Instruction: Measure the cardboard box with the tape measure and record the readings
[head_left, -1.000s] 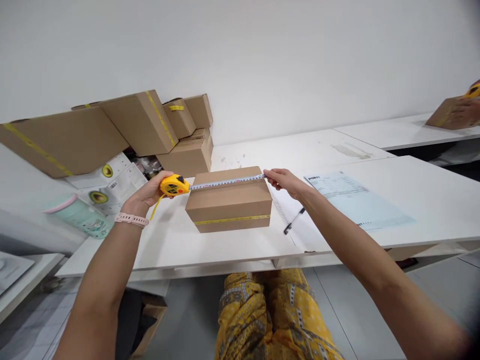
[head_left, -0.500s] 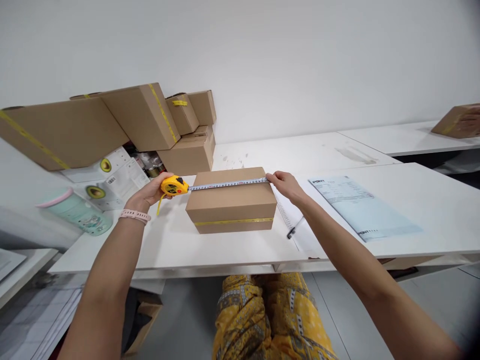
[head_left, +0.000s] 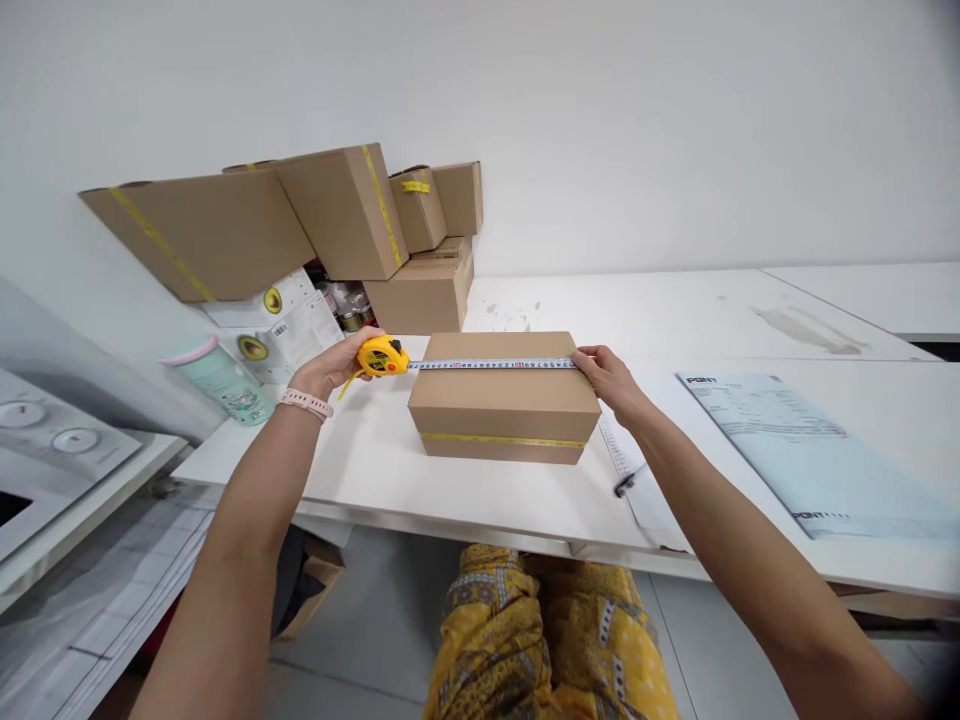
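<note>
A closed cardboard box point(head_left: 502, 400) with a strip of yellow tape along its front sits on the white table. My left hand point(head_left: 341, 362) is closed around the yellow case of a tape measure point(head_left: 384, 354), just off the box's left edge. The drawn-out blade point(head_left: 495, 364) lies straight across the box top from left to right. At the right edge of the box, my right hand point(head_left: 606, 380) pinches the free end of the blade. A short yellow strap dangles from the case.
Several cardboard boxes point(head_left: 330, 215) are stacked at the back left, over white avocado-print cartons point(head_left: 292, 325). A mint tumbler point(head_left: 225, 382) leans beside them. Right of the box lie a spiral notebook point(head_left: 651, 500), a black pen point(head_left: 624, 485) and a blue printed bag point(head_left: 817, 455). A microwave point(head_left: 60, 440) stands far left.
My view has swung left, so everything appears further right and the microwave now shows. Both hands keep hold of the tape measure, and its blade stays stretched over the box.
</note>
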